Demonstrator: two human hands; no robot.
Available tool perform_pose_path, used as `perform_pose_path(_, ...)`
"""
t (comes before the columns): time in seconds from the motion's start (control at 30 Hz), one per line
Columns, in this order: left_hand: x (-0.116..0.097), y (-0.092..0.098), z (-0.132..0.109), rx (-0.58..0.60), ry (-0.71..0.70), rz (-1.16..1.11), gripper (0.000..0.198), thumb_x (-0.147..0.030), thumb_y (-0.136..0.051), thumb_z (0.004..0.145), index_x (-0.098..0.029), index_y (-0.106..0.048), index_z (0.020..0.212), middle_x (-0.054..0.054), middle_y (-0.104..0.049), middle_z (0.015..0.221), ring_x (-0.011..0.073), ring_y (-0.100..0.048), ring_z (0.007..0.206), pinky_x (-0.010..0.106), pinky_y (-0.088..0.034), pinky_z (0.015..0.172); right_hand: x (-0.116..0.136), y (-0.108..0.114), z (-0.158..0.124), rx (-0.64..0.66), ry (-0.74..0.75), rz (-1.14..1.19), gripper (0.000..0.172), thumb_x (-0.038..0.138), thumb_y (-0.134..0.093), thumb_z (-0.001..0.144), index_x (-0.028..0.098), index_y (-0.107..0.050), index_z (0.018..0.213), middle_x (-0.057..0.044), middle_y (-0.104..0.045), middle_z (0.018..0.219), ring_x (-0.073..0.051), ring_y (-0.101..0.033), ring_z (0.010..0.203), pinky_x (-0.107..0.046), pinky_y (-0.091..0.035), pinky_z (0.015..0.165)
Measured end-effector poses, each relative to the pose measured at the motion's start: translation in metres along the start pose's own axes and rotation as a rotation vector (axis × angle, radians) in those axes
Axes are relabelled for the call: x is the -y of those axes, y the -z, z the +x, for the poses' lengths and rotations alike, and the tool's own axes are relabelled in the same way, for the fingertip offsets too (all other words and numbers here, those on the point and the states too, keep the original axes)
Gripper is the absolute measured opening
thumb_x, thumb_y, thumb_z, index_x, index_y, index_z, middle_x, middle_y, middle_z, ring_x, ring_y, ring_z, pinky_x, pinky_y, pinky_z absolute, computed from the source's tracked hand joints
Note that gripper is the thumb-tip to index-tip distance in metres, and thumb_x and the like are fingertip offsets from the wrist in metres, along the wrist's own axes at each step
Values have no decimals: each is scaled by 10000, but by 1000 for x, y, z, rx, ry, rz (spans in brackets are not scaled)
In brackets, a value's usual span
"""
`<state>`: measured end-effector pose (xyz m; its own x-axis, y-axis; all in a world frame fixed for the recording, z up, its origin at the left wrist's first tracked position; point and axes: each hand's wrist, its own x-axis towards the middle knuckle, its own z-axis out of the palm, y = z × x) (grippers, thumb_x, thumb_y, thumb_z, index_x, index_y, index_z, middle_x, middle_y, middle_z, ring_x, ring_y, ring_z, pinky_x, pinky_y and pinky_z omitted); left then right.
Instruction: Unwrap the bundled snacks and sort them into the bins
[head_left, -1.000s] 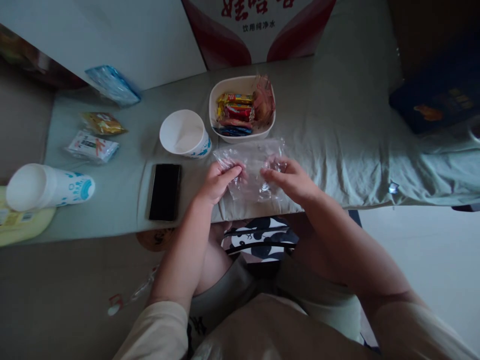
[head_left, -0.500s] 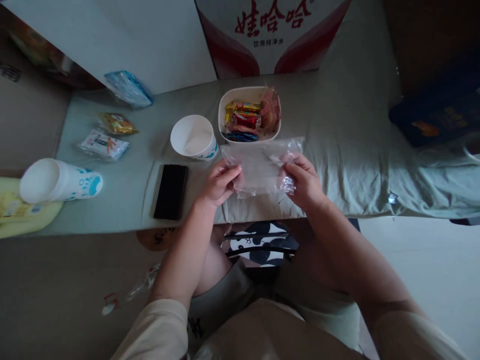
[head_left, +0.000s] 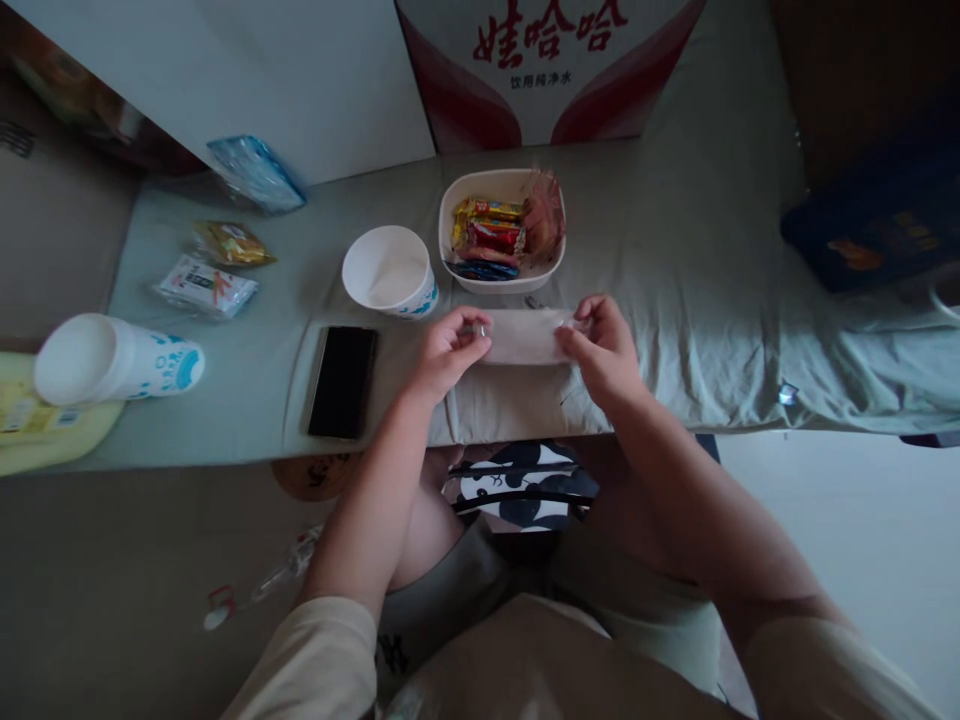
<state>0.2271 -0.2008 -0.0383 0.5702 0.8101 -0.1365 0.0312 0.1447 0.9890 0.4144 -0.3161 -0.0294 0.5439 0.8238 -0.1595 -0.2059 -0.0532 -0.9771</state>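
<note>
My left hand [head_left: 445, 352] and my right hand [head_left: 604, 350] each pinch one end of a clear plastic bag [head_left: 523, 336], stretched flat and narrow between them just above the cloth-covered table [head_left: 675, 290]. Beyond the bag stands a white bowl [head_left: 501, 230] holding several wrapped snacks. A white paper cup [head_left: 390, 272] sits left of the bowl, and a black phone [head_left: 343, 381] lies face up left of my left hand.
Stacked paper cups [head_left: 112, 358] lie on their side at far left over a yellow pack [head_left: 45, 430]. Three snack packets [head_left: 206, 287] lie at back left. A red and white carton [head_left: 547, 60] stands behind. A dark box [head_left: 870, 230] sits at right.
The bag, held up wide and open half a second ago, is now lowered and drawn into a narrow flat strip between my hands. Both hands stayed on its ends.
</note>
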Motion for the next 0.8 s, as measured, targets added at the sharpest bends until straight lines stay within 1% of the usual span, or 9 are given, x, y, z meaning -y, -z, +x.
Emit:
perform_pose_path(0.13,0,1,1,-31,4,-201,492,-234,-881,618,-224,-656,1055,-22,-620,903,66,-574,693,169,-485,607,-2,-1,2,21,-58,209,577,309,-800,652,278,-490,1138,66,-541,732,-111,-473,594,-245,-363,564)
perform_pose_path(0.27,9,2,5,-24,-76,-183,562,-316,-901,669,-256,-618,1150,-11,-642,944,86,-624,742,190,-537,665,-5,1,3,93,-66,91,313,397,-765,714,229,-539,851,33,-540,729,-105,-465,629,-260,-373,598)
perform_pose_path(0.37,21,3,10,-172,-171,-12,501,-404,-906,692,-229,-637,1077,15,-658,1006,97,-644,778,209,-548,687,-4,3,2,-30,67,-147,290,391,-729,781,225,-494,749,54,-473,637,-96,-407,594,-257,-326,580)
perform_pose_path(0.43,26,2,12,-253,-173,84,433,-471,-886,726,-202,-637,955,5,-648,908,88,-620,707,209,-524,647,-2,3,-1,-105,182,-272,261,376,-704,824,226,-497,771,42,-537,673,-103,-449,613,-264,-354,599)
perform_pose_path(0.47,28,1,11,-244,-155,107,426,-509,-868,751,-194,-630,910,-1,-639,848,87,-610,674,212,-516,632,0,3,-2,-121,235,-313,241,367,-683,843,226,-498,782,23,-595,723,-110,-486,637,-270,-376,617)
perform_pose_path(0.53,28,-3,8,-124,-114,92,457,-575,-840,784,-191,-639,930,14,-677,839,113,-659,714,239,-549,681,1,2,-6,-94,311,-376,197,346,-649,865,222,-509,803,-20,-697,865,-125,-555,701,-283,-415,657)
perform_pose_path(0.6,28,-9,4,38,-93,24,554,-609,-853,770,-197,-656,1083,76,-750,1028,175,-740,929,299,-600,843,1,1,-8,15,336,-417,180,334,-628,879,223,-500,817,-39,-733,930,-134,-582,728,-292,-430,677)
perform_pose_path(0.7,27,-16,-2,193,-88,-63,737,-623,-866,761,-220,-604,1320,143,-713,1344,259,-705,1242,383,-572,1057,-3,0,-9,264,320,-436,222,360,-622,904,227,-465,820,-23,-716,878,-130,-554,696,-297,-428,681)
perform_pose_path(0.8,24,-20,-5,276,-77,-46,713,-635,-825,806,-207,-627,1341,147,-726,1337,283,-701,1254,401,-565,1069,-4,-1,-9,388,273,-427,248,402,-618,930,229,-472,827,21,-610,740,-118,-481,631,-294,-402,652)
